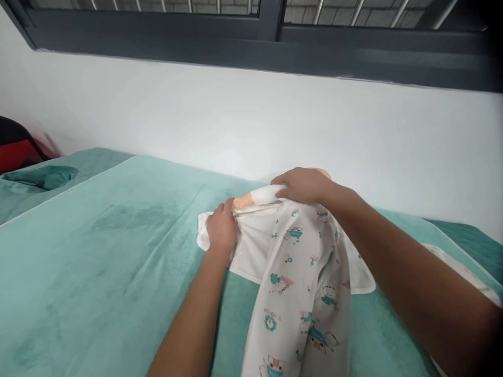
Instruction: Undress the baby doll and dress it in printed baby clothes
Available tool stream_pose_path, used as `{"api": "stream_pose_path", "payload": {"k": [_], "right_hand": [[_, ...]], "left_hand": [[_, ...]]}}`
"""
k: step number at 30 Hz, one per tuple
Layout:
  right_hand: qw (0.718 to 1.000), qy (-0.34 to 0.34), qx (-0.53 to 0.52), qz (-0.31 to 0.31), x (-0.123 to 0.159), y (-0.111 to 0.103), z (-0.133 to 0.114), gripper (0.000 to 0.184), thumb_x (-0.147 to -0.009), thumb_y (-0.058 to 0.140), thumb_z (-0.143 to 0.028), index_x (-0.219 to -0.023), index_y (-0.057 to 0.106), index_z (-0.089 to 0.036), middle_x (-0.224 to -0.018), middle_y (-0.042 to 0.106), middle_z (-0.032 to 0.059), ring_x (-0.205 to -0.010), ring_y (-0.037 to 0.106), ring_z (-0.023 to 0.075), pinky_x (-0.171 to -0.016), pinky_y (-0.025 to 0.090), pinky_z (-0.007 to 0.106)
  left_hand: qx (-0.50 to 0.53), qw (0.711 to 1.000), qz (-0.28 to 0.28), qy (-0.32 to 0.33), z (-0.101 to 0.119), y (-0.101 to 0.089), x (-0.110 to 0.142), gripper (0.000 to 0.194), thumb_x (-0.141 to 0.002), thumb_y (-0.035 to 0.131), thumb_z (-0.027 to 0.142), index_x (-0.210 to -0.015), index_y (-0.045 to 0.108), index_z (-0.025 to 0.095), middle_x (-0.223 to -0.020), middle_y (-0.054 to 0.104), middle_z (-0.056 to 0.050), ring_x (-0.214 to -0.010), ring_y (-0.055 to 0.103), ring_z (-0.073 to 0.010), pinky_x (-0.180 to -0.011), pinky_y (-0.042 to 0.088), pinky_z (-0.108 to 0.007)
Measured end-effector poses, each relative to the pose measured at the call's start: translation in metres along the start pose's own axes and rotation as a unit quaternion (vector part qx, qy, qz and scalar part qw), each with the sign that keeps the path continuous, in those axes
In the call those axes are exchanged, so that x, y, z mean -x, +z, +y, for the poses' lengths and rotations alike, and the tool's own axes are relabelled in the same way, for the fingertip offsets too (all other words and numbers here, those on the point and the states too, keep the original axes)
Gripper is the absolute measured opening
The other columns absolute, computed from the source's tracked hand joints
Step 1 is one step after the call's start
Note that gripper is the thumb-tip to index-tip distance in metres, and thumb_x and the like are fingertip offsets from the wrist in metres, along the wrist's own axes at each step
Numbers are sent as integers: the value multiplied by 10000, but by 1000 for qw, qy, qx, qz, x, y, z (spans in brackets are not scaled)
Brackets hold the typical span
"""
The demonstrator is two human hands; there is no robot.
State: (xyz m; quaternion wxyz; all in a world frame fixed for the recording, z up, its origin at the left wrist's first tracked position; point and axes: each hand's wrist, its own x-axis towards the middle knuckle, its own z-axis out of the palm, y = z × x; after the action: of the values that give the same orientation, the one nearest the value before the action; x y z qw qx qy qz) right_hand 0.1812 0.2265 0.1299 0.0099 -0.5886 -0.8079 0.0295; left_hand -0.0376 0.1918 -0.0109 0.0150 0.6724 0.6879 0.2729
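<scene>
A doll lies on the green bedspread; its peach hand (243,201) and white-sleeved arm (264,195) show, and the rest is mostly hidden. My right hand (302,184) is closed around that sleeved arm, with a bit of peach doll showing behind my knuckles. At the doll's fingers, my left hand (223,226) is closed on the edge of a white baby garment. This garment (291,277), printed with cartoon animals, lies under the doll's arm and hangs in folds towards me. My left fingertips are partly hidden by the cloth.
The soft green bedspread (118,251) runs up to a white wall (188,115) under a dark-framed barred window (271,31). Another pale printed cloth (456,264) lies at the right, partly behind my forearm. A red and black object (18,149) stands at the far left.
</scene>
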Motion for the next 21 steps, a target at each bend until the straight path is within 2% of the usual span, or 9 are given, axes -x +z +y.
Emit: {"api": "stream_pose_path", "payload": {"k": [2,4,7,11,13,16,18,20,21], "right_hand": [[999,-29,-23,-7,-2,7,-6,241,-857,581,-405,-1045,724,-358,-1051,729,-15,-902,632,210,-715,389,308],[997,-69,-40,-19,-8,18,-18,239,-875,565,-403,-1048,717,-338,-1042,733,-13,-891,637,194,-712,393,295],[993,-106,-29,-31,-21,37,-42,270,-875,566,-371,-1103,702,-317,-1075,734,3,-931,648,204,-703,401,284],[993,-105,-36,-42,-33,50,-56,423,-870,585,-383,-1280,627,-286,-1222,701,45,-1052,643,240,-767,443,297],[992,-84,-92,-15,-26,52,-50,470,-905,541,-417,-1353,575,-279,-1307,664,50,-1118,623,239,-848,453,314],[978,-27,-197,66,5,60,-25,400,-973,415,-426,-1282,632,-294,-1294,673,15,-1165,601,219,-944,437,325],[956,20,-259,138,33,74,-1,420,-1001,340,-426,-1247,654,-295,-1313,661,2,-1207,578,210,-980,429,324],[930,75,-295,207,58,94,23,477,-1016,273,-418,-1297,621,-252,-1351,636,34,-1215,576,209,-990,432,328],[929,87,-288,213,69,105,35,486,-1016,264,-405,-1296,622,-232,-1339,643,52,-1205,581,214,-996,430,334]], "left_hand": [[-2,999,40,-3,3,-1,-1,590,-905,446,180,-1486,347,200,-1290,601,-131,-1161,572,-283,-925,461,-396],[-19,998,61,25,5,0,-1,625,-882,479,171,-1491,344,213,-1360,560,-131,-1255,501,-296,-1049,398,-450],[-49,996,29,72,5,3,-2,553,-882,467,161,-1426,433,255,-1327,588,-108,-1248,495,-305,-1144,271,-557],[-86,995,-1,55,1,6,-2,449,-888,453,171,-1330,506,234,-1226,627,-109,-1149,542,-316,-1113,290,-592],[-102,994,-8,42,-1,5,-2,417,-889,438,153,-1287,529,233,-1211,629,-109,-1139,547,-313,-1106,303,-572],[-112,993,-12,37,-2,4,-1,421,-886,406,121,-1269,538,235,-1206,629,-108,-1133,552,-307,-1102,310,-549],[-112,993,-8,38,-1,4,0,426,-881,405,120,-1270,539,232,-1204,628,-110,-1130,555,-308,-1103,308,-546],[-109,993,-5,38,0,5,0,433,-876,410,128,-1277,539,229,-1206,627,-114,-1137,555,-309,-1113,296,-548],[-107,994,-3,36,0,6,0,439,-874,410,132,-1284,537,228,-1212,627,-116,-1144,554,-310,-1120,287,-553]]}}
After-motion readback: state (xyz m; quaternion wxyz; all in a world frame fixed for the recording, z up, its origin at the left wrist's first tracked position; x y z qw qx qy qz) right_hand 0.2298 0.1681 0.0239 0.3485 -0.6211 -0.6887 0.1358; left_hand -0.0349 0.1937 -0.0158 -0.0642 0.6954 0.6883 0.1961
